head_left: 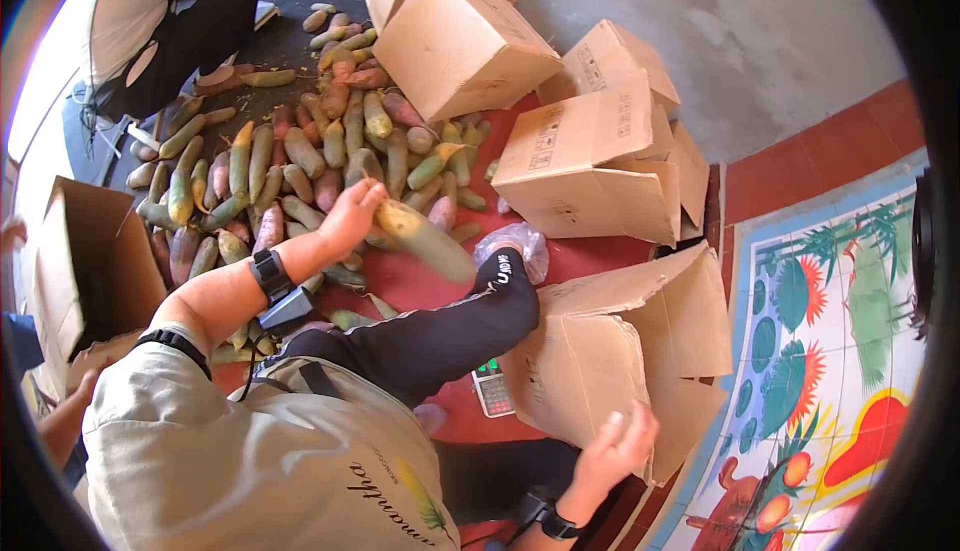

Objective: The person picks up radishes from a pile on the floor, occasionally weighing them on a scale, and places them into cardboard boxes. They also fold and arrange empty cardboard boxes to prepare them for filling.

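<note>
My left hand (352, 216) is closed on one end of a large green radish (430, 243), whose pale yellowish end lies at my fingers. The radish hangs above the red floor, beside the heap of green and pink radishes (300, 156). At the lower right my right hand (617, 443) is empty, its fingers loosely bent and apart. It is just in front of an open cardboard box (580, 366) with raised flaps. A scale with a lit green display (492, 391) shows partly at the foot of that box.
More cardboard boxes (590, 156) stand beyond the heap, and another open box (110, 261) is at the left. A person (150, 31) crouches at the upper left. Another person's arm (65, 426) reaches in at the left edge. Painted tiles (810, 351) are on the right.
</note>
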Demonstrator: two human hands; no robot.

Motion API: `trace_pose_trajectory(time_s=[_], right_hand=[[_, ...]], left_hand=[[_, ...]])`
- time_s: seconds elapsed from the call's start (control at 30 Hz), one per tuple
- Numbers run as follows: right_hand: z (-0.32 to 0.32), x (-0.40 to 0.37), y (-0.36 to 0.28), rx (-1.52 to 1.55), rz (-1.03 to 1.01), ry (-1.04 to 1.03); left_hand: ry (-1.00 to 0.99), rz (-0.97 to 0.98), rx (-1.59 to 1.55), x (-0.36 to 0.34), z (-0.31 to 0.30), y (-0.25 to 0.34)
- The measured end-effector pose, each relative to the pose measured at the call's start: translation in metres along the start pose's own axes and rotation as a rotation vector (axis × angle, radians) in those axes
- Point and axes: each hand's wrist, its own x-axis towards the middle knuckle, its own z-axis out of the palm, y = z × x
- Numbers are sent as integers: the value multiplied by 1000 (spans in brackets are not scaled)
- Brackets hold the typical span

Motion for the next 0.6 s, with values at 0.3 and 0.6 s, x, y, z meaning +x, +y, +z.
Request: trace_pose_trajectory(time_s=[0.3, 0.6], right_hand=[[32, -16, -46, 315, -152, -302], [-7, -26, -9, 247, -59, -3]], left_hand=[[-559, -320, -188, -71, 98, 21], [-870, -171, -66, -80, 107, 28]])
